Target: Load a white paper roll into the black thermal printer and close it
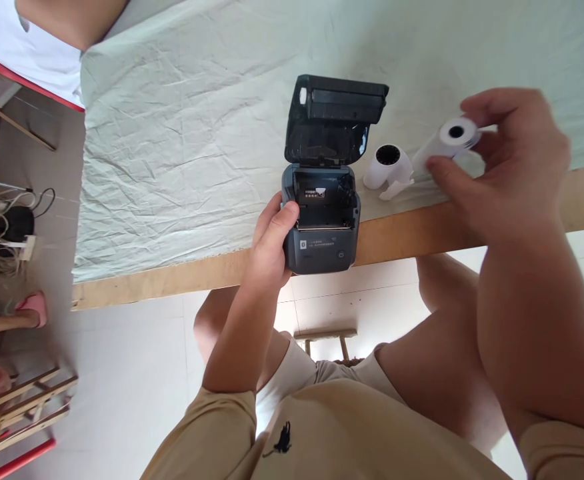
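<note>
A dark label printer (322, 253) with its lid raised is gripped at its left side by my left hand (272, 233), the thumb over the edge of its compartment. No roll shows inside that compartment. To the right, my right hand (509, 157) has thumb and fingers around a white paper roll (445, 143) with a dark core hole. Between the printer and that roll, a second white roll (376, 175) stands on the cloth, its dark core facing up and a loose, torn paper end beside it.
Pale green cloth (187, 147) covers the table, with a bare wooden front edge (172, 283). Another person's arm (72, 20) rests at the far left corner. Cables (2, 233) and a wooden chair (37, 400) are on the left.
</note>
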`<state>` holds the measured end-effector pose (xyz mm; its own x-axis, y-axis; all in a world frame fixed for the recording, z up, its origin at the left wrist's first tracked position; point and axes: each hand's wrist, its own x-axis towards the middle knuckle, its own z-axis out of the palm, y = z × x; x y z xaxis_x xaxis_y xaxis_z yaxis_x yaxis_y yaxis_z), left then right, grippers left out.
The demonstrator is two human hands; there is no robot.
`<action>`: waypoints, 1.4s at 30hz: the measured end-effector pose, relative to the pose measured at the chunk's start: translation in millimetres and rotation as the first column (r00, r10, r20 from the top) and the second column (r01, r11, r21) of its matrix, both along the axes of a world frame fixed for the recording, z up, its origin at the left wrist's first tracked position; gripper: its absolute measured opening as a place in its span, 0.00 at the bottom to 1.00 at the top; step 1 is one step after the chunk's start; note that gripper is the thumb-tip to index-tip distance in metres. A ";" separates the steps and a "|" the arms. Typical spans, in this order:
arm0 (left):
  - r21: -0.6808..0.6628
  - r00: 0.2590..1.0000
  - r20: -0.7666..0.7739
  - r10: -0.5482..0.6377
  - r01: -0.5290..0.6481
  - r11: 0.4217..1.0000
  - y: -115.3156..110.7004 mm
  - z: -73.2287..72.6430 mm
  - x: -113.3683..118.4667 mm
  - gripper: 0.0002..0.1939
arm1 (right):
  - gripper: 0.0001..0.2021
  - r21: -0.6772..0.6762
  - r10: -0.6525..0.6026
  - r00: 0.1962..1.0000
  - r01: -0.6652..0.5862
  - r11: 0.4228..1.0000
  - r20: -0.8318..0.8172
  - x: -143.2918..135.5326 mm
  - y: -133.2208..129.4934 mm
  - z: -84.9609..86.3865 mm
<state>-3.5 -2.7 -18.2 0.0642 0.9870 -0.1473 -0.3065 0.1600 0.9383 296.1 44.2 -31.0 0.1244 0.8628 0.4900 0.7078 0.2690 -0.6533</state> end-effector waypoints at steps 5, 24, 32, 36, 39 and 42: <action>0.002 1.000 0.012 0.003 -0.003 1.000 0.4 -1.5 -0.1 0.26 | 0.26 -0.054 0.067 0.992 -0.061 0.997 0.108 -9.4 -8.2 -3.8; 0.026 0.999 0.044 -0.016 0.015 1.000 -0.3 -3.8 -3.3 0.20 | 0.17 0.436 0.237 0.970 -0.188 0.880 -0.059 -70.2 -30.5 21.6; 0.013 0.998 0.048 -0.048 0.047 0.999 1.0 3.7 -1.4 0.20 | 0.14 0.351 0.240 0.934 -0.325 0.878 0.264 -111.0 -25.2 31.2; -0.004 0.996 0.067 -0.062 0.062 0.998 1.9 3.6 -1.0 0.19 | 0.13 0.387 0.283 0.920 -0.374 0.843 0.272 -105.7 -23.5 27.7; 0.028 0.997 0.059 -0.044 0.042 0.999 2.1 2.2 -0.7 0.24 | 0.13 0.431 0.308 0.918 -0.390 0.814 0.248 -108.1 -34.5 26.6; 0.114 0.999 -0.002 -0.033 0.033 0.993 2.4 -1.6 -2.6 0.32 | 0.11 0.365 0.364 0.902 -0.428 0.827 0.233 -111.8 -46.9 22.1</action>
<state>-6.1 -0.3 -19.8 0.0967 0.9947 -0.0339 -0.3026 0.0619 0.9511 184.3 -2.7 -8.9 -0.2868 0.5484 0.7855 0.5620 0.7603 -0.3257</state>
